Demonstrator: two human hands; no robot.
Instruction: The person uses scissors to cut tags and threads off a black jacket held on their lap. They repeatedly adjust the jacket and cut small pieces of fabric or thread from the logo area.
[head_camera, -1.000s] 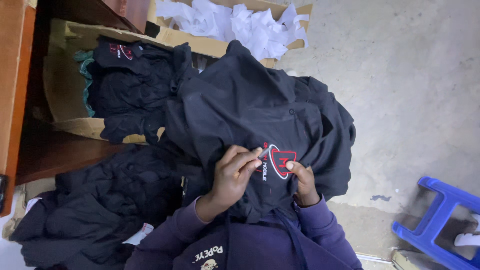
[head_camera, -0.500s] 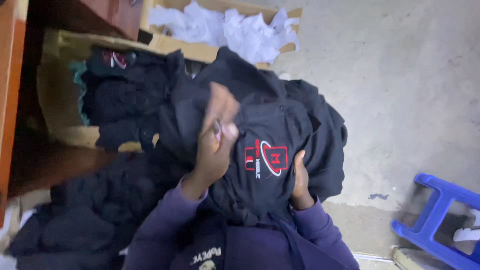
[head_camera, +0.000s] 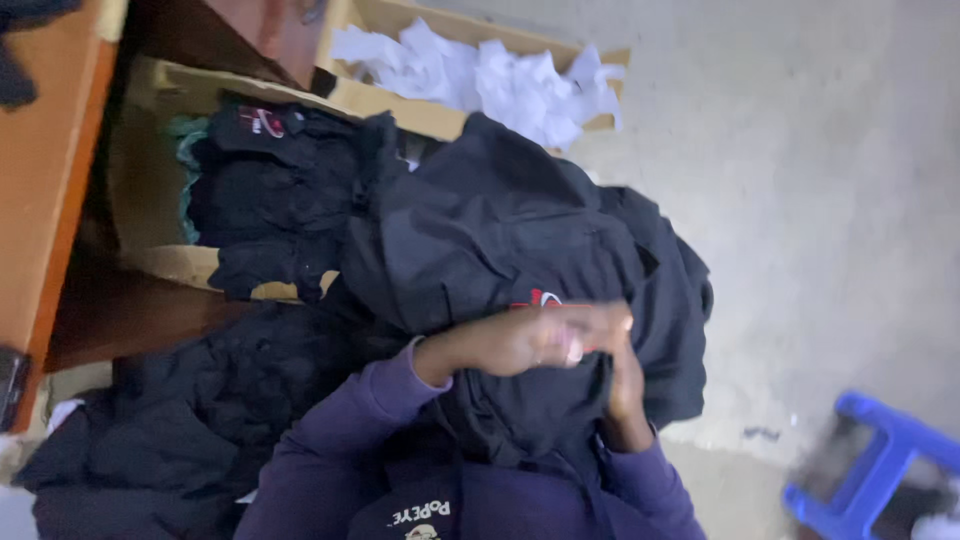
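Left hand lies curled across the black cloth garment with a red emblem, right hand pinching its fabric just beneath; garment sits beside the cardboard box.

Your left hand is motion-blurred and covers most of the red emblem on the black garment. Whether your right hand grips cloth is unclear.
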